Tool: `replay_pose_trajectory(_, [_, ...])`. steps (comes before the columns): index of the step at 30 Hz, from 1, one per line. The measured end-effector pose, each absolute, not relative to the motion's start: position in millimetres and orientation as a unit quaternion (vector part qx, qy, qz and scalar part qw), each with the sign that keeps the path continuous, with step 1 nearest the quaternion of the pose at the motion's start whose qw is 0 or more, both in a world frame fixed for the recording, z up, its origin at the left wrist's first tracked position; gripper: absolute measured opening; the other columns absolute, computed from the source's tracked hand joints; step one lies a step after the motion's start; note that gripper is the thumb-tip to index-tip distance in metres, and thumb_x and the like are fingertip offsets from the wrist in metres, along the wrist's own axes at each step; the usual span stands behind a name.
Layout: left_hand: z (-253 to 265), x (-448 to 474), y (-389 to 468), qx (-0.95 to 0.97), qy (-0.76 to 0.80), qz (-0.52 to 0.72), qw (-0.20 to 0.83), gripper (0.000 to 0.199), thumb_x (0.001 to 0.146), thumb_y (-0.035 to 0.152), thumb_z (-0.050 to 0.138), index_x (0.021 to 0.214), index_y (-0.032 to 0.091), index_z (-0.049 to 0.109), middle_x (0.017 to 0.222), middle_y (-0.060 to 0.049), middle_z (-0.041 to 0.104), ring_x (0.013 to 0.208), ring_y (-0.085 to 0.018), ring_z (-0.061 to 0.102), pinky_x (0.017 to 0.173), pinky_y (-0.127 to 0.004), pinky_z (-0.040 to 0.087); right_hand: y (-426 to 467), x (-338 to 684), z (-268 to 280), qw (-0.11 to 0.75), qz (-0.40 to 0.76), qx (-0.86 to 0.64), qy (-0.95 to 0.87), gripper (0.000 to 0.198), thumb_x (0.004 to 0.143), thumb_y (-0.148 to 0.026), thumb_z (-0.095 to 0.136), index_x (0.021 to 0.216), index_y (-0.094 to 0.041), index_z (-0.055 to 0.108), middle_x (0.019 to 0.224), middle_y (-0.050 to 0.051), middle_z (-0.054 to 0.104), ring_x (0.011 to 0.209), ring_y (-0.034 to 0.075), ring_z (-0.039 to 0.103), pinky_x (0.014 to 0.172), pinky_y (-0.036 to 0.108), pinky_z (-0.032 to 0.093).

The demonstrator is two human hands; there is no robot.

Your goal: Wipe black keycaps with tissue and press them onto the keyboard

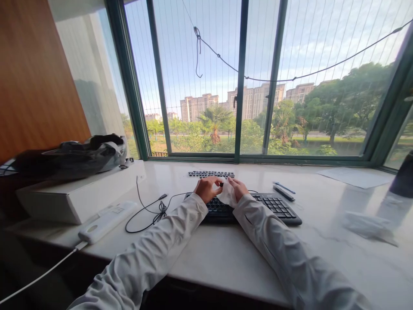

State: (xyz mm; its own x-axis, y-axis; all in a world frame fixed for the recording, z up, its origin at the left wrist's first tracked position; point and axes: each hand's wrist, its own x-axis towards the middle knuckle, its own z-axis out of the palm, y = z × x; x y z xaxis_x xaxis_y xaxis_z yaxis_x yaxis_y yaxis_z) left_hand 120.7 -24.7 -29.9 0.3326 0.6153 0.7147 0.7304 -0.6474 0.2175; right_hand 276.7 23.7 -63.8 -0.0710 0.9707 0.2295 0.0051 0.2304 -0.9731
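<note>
Over a black keyboard my left hand pinches a small black keycap between thumb and fingers. A white tissue is gripped by my right hand, close against the keycap. The tissue hangs down in front of the keyboard's middle. My sleeves and hands hide part of the keys. Just behind the keyboard, loose black keycaps lie in rows on the white tabletop.
Right of the keyboard lie a dark slim tool and a blue pen-like stick. Farther right are a clear plastic bag and white paper. At left are a coiled black cable, a white power strip and a white box.
</note>
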Motion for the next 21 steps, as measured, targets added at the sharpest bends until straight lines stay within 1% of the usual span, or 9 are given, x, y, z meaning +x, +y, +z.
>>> replay_pose_trajectory(2, [-31,120,-24,-0.812,-0.413,-0.406,0.075,0.012,0.073,0.029,0.065,0.077,0.018,0.062,0.077,0.0,0.066,0.076,-0.014,0.062,0.074,-0.025,0.045,20,275,-61,0.519,0.536,-0.401,-0.531,0.039,0.08,-0.053,0.043,0.078,-0.016,0.055,0.063,0.004,0.061,0.054,0.016,0.057,0.054,0.031,0.048])
replay_pose_trajectory(3, [-31,120,-24,-0.81,-0.415,-0.407,0.077,0.013,0.072,0.029,0.066,0.076,0.018,0.061,0.076,0.0,0.066,0.076,-0.014,0.061,0.074,-0.025,0.044,18,275,-60,0.514,0.571,-0.387,-0.51,0.036,0.079,-0.051,0.047,0.077,-0.016,0.055,0.061,0.003,0.06,0.052,0.015,0.056,0.053,0.03,0.048])
replay_pose_trajectory(5, [-32,121,-24,-0.81,-0.417,-0.404,0.082,0.013,0.072,0.03,0.065,0.075,0.018,0.06,0.076,0.0,0.065,0.076,-0.015,0.061,0.073,-0.025,0.044,14,275,-60,0.514,0.604,-0.356,-0.495,0.03,0.07,-0.044,0.063,0.081,-0.016,0.057,0.061,0.002,0.061,0.051,0.014,0.056,0.051,0.028,0.046])
replay_pose_trajectory(7, [-32,122,-26,-0.812,-0.418,-0.396,0.096,0.012,0.074,0.03,0.064,0.075,0.018,0.06,0.077,-0.001,0.065,0.075,-0.015,0.061,0.071,-0.025,0.044,12,275,-62,0.513,0.615,-0.317,-0.508,0.038,0.058,-0.036,0.077,0.085,-0.016,0.06,0.064,0.002,0.064,0.054,0.015,0.058,0.053,0.027,0.046])
replay_pose_trajectory(9, [-32,123,-28,-0.816,-0.417,-0.383,0.113,0.01,0.074,0.027,0.062,0.078,0.018,0.061,0.079,-0.002,0.065,0.075,-0.015,0.06,0.069,-0.025,0.045,13,275,-66,0.501,0.624,-0.272,-0.535,0.043,0.051,-0.035,0.082,0.085,-0.015,0.064,0.069,0.004,0.067,0.059,0.016,0.06,0.056,0.027,0.047])
replay_pose_trajectory(11, [-32,124,-29,-0.821,-0.414,-0.373,0.122,0.011,0.073,0.024,0.062,0.083,0.019,0.061,0.082,-0.002,0.064,0.077,-0.016,0.06,0.069,-0.024,0.045,17,275,-70,0.486,0.62,-0.244,-0.566,0.042,0.052,-0.039,0.081,0.082,-0.013,0.067,0.072,0.006,0.069,0.06,0.016,0.061,0.058,0.027,0.046])
replay_pose_trajectory(13, [-33,124,-29,-0.824,-0.414,-0.367,0.126,0.015,0.072,0.022,0.062,0.087,0.019,0.062,0.084,-0.002,0.064,0.079,-0.016,0.06,0.07,-0.024,0.046,23,276,-74,0.478,0.607,-0.246,-0.585,0.042,0.056,-0.044,0.078,0.082,-0.012,0.069,0.071,0.007,0.069,0.058,0.015,0.06,0.057,0.027,0.045])
replay_pose_trajectory(15, [-34,124,-28,-0.824,-0.415,-0.365,0.126,0.018,0.072,0.022,0.062,0.089,0.019,0.062,0.086,-0.003,0.064,0.08,-0.016,0.06,0.072,-0.025,0.046,28,278,-76,0.48,0.594,-0.26,-0.591,0.044,0.056,-0.048,0.077,0.081,-0.012,0.07,0.07,0.007,0.069,0.057,0.014,0.058,0.055,0.027,0.044])
replay_pose_trajectory(21, [-35,123,-28,-0.796,-0.435,-0.398,0.138,0.017,0.077,0.026,0.061,0.093,0.019,0.063,0.087,-0.003,0.065,0.081,-0.016,0.061,0.074,-0.025,0.047,25,282,-72,0.476,0.597,-0.267,-0.589,0.049,0.056,-0.048,0.077,0.086,-0.009,0.07,0.072,0.007,0.068,0.057,0.014,0.058,0.056,0.027,0.043])
